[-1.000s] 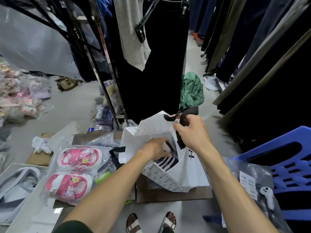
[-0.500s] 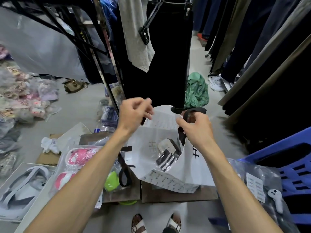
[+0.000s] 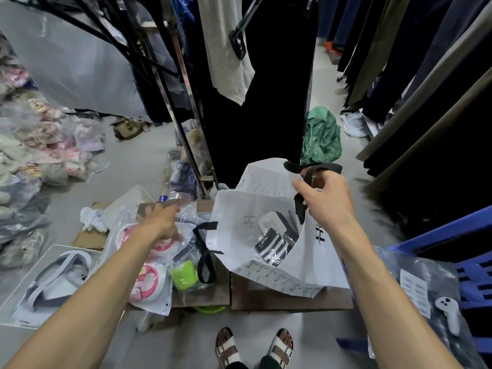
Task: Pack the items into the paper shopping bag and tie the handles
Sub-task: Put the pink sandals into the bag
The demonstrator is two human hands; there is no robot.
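Observation:
A white paper shopping bag (image 3: 237, 225) stands open on a brown cardboard surface (image 3: 290, 299). My right hand (image 3: 326, 199) is shut on its black far handle (image 3: 314, 169), holding the mouth open. A striped black-and-white packaged item (image 3: 277, 239) lies inside. The bag's other black handle (image 3: 203, 251) hangs down its left side. My left hand (image 3: 162, 222) reaches left, fingers spread, over a clear plastic pack of pink children's sandals (image 3: 145, 282). A lime-green item (image 3: 185, 274) lies beside that pack.
A metal clothes rack (image 3: 186, 134) with hanging dark garments stands behind the bag. A blue plastic crate (image 3: 468, 265) sits at right with a plastic-wrapped pack and white controller (image 3: 448, 312). Bagged goods pile at left. A white shoe box (image 3: 40, 283) lies lower left. My sandalled feet show below.
My left hand came out of the bag, rose, then swung down left to the pack of pink sandals. My right hand kept hold of the black handle.

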